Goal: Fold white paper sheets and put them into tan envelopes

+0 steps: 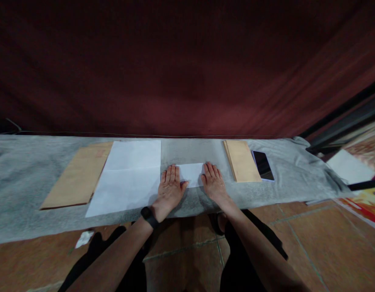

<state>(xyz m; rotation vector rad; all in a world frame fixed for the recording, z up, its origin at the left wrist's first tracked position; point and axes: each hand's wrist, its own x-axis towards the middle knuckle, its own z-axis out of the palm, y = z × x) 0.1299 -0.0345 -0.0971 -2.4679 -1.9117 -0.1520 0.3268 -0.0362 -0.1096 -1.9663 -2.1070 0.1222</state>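
Note:
A small folded sheet of white paper (191, 172) lies on the grey cloth in front of me. My left hand (171, 186) rests flat over its left end, fingers stretched out and thumb towards the middle. Over the right end lies my right hand (214, 182), also flat with the fingers extended. Both palms face down, and parts of the paper under them are hidden. To the left of my left hand is a larger white sheet (132, 178) with a crease across it. Right of my right hand sits a small stack of brown envelopes (242, 161).
Larger brown envelopes (79, 174) lie at the left, partly under the big white sheet's edge. A phone (263, 165) is beside the right-hand stack. The grey cloth (296, 170) covers a narrow table against a dark red curtain (187, 81). White scrap (84, 239) lies on the tiled floor.

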